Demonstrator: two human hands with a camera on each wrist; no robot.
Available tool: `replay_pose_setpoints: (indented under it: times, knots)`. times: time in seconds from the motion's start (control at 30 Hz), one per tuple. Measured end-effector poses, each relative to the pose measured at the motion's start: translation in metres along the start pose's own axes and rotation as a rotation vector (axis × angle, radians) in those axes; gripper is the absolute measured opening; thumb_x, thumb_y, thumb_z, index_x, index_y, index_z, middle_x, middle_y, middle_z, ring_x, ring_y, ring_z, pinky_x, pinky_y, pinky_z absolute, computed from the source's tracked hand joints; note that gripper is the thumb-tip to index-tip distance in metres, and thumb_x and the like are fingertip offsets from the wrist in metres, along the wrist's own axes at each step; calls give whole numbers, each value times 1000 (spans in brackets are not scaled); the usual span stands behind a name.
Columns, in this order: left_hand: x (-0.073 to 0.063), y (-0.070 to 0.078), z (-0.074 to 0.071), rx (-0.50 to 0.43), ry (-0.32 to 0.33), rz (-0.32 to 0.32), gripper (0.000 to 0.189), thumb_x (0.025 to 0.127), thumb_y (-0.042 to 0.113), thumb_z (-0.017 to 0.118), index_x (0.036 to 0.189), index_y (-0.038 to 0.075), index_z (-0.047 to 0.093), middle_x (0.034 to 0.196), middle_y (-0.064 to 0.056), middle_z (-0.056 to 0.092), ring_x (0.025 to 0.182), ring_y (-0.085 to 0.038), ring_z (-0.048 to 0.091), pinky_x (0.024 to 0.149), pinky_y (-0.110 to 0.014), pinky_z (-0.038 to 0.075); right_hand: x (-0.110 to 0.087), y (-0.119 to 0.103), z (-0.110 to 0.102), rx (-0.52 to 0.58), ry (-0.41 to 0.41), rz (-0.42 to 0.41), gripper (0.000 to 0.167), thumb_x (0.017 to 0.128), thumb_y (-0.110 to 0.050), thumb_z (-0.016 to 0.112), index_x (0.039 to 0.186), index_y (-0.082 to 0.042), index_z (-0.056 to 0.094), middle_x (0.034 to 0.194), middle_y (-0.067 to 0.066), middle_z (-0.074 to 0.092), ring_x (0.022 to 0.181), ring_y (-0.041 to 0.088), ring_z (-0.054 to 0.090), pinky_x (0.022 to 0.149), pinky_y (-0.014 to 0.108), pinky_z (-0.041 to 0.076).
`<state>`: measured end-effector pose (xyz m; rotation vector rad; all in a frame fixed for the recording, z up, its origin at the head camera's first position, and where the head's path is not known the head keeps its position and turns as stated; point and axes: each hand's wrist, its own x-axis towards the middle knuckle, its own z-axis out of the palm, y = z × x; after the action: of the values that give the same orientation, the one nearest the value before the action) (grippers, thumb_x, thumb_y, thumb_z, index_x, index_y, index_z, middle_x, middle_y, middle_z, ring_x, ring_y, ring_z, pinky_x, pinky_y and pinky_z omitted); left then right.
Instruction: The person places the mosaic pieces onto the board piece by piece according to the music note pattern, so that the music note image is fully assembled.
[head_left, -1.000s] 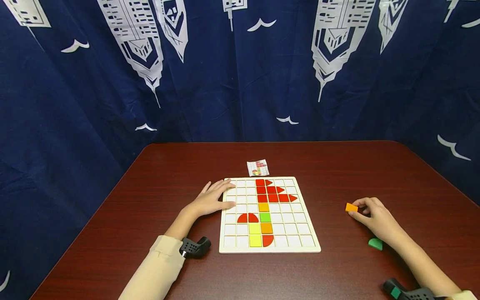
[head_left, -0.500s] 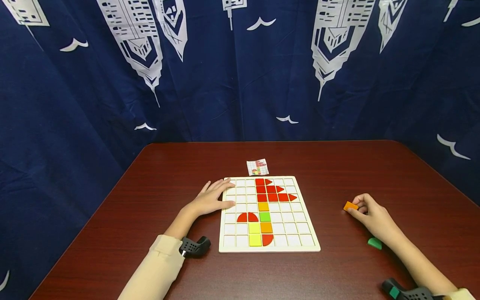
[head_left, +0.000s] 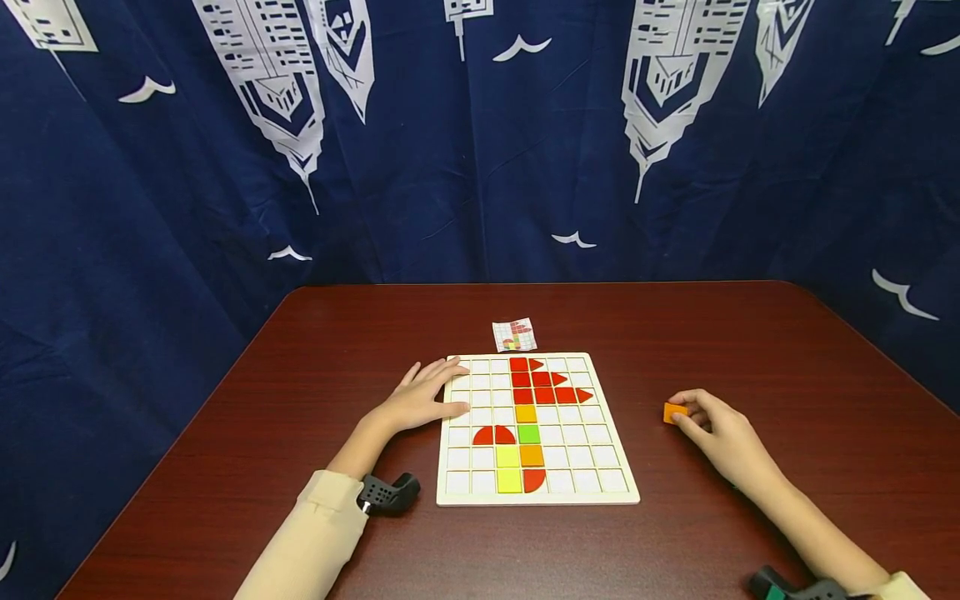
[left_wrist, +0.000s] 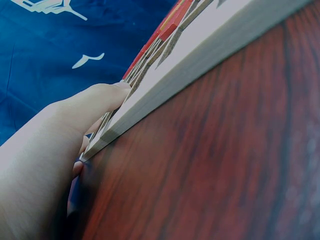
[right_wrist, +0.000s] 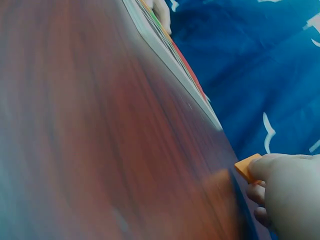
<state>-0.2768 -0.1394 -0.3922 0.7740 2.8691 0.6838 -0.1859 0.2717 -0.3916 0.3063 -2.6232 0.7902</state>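
Observation:
My right hand [head_left: 722, 433] pinches an orange square block [head_left: 672, 413] between thumb and fingertips, out to the right of the board. In the right wrist view the same orange block [right_wrist: 246, 168] sticks out past the thumb. A white grid board [head_left: 581, 467] lies flat on the table, and my left hand [head_left: 420, 403] rests on its left edge with fingers and thumb spread. On the grid sit red squares and triangles at the top, then a column of orange and green squares [head_left: 528, 433], two yellow squares [head_left: 509, 481] and red quarter-round pieces [head_left: 483, 436].
Behind the board lies a small picture card [head_left: 514, 335] printed with a coloured grid pattern. The brown table [head_left: 360, 333] reaches back to a dark blue curtain [head_left: 420, 167] with white prints. My right forearm covers the spot where a green piece lay.
My right hand has moved left toward the board with the orange block. Its forearm now hides the green piece on the table. The left hand stays in place.

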Motion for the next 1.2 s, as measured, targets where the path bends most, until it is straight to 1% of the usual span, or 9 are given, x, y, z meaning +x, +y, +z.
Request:
replay_pose_setpoints:
  times: [0.23,0.5,0.6,0.73,0.87,0.93,1.1,1.2]
  knots:
    - [-1,-1,0,5,4,5,64,82,55,52,137,27,36,152,2,20,142,-18,12,114,-48,-3,1,-18,18,35,30,-83,18,85,-11,62,103,-12,59,83,-2,62,68,-6,47,58,15,43]
    - [-1,0,-1,-9,12,21,64,82,55,53,136,25,37,152,0,22,141,-20,14,114,-49,-2,7,-34,36,51,59,-186,21,82,-7,65,101,-14,59,88,-7,62,72,-4,46,60,13,41]
    - [-2,0,-1,-5,1,8,64,82,55,53,137,26,36,152,1,20,142,-18,12,114,-47,-3,9,-42,42,49,82,-215,24,80,-6,67,101,-13,59,88,-6,60,74,-2,46,61,15,40]
    - [-1,0,-1,-2,-8,-6,64,83,54,53,138,28,35,153,3,18,142,-17,11,114,-46,-4,11,-55,50,56,94,-259,26,79,-6,68,101,-12,59,90,-5,60,76,0,46,62,17,42]
    - [-1,-1,0,-6,6,4,64,82,57,53,137,28,36,152,3,20,142,-17,12,114,-47,-4,13,-70,59,82,83,-318,24,79,-6,68,100,-12,59,90,-7,59,76,0,46,62,18,45]
    - [-1,-1,1,-4,11,10,64,82,57,53,137,27,37,152,2,21,142,-17,12,114,-48,-3,14,-78,63,100,74,-340,23,79,-7,68,99,-13,59,90,-8,60,76,0,49,65,19,48]
    - [-2,0,0,3,11,14,63,82,55,53,137,27,37,152,2,20,142,-18,12,114,-48,-3,16,-102,74,165,8,-358,21,81,-9,67,99,-14,59,90,-9,62,78,0,55,70,21,52]
    - [-2,0,0,1,11,17,63,82,55,53,137,27,37,152,2,21,142,-19,12,114,-49,-3,15,-116,82,192,-37,-374,19,82,-11,66,99,-14,58,89,-9,61,77,0,54,69,19,51]
